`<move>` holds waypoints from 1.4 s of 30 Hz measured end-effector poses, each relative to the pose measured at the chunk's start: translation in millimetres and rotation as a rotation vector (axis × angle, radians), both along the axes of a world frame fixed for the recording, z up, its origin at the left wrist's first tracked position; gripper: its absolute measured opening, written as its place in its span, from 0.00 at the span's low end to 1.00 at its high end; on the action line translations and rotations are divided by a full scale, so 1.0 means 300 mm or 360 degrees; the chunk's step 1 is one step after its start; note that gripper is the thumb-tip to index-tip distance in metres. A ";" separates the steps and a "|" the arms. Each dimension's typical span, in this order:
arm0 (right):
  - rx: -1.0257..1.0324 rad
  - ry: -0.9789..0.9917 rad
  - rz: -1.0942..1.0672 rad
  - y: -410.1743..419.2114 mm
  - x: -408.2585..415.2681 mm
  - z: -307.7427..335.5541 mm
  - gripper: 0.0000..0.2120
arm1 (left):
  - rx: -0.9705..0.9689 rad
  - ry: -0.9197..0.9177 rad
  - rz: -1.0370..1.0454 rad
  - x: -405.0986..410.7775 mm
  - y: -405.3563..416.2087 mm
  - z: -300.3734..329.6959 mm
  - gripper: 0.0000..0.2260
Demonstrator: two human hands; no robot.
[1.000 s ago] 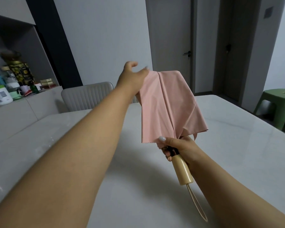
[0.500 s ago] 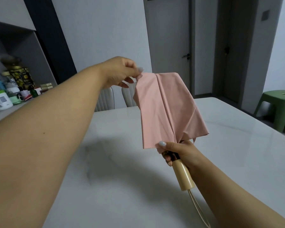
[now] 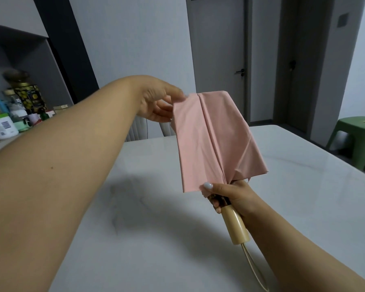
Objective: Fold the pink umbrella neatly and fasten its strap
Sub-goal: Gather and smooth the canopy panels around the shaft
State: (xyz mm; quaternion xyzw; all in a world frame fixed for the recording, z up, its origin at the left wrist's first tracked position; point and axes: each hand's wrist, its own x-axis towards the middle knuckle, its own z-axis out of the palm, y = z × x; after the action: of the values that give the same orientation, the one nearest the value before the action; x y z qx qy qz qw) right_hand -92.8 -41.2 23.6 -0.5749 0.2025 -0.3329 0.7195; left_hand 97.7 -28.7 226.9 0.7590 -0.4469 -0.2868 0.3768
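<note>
the pink umbrella (image 3: 215, 142) is held above the white worktop (image 3: 303, 197), its canopy pointing to 12 o'clock. your right hand (image 3: 230, 197) clenches its base above the cream handle (image 3: 237, 228). your left hand (image 3: 156, 102) pinches the fabric corner at 10 o'clock.

Single head view, wide-angle, worn on the person's head, facing forward and down across the glossy white marble-look table (image 3: 293, 186). Close range: both forearms enter from the bottom edge, over the table's near part. Beyond the table's far edge sit grey walls and a grey door (image 3: 219, 60); right of the table, a green plastic stool (image 3: 356, 133). No second view.
</note>
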 end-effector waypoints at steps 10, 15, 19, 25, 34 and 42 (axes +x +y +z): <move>-0.0038 0.0050 -0.0074 -0.005 0.004 -0.007 0.07 | -0.0389 -0.0029 0.0397 -0.071 -0.048 -0.108 0.08; -0.0013 -0.0057 -0.0054 -0.002 0.003 -0.004 0.08 | -0.0688 -0.0125 0.0712 -0.087 -0.090 -0.180 0.05; 0.0123 -0.0210 -0.0021 -0.001 -0.001 0.000 0.05 | -0.0897 -0.0476 0.0765 -0.096 -0.088 -0.234 0.03; 0.0228 -0.0312 0.0132 0.010 -0.004 0.004 0.06 | -0.0856 -0.0486 0.0779 -0.065 -0.110 -0.291 0.07; 0.0064 -0.0151 -0.0102 -0.003 0.015 -0.003 0.04 | -0.1035 -0.0807 0.0949 -0.205 -0.089 -0.288 0.15; 0.0062 -0.0008 -0.0048 -0.001 -0.006 0.019 0.05 | -0.0523 0.0738 0.0368 -0.188 -0.119 -0.406 0.29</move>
State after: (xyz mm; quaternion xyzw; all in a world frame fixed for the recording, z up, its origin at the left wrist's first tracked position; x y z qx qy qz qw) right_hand -94.5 -41.6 29.3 -0.5567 0.2157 -0.3413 0.7260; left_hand 41.3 -64.4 105.2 0.6480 -0.2998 -0.3315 0.6166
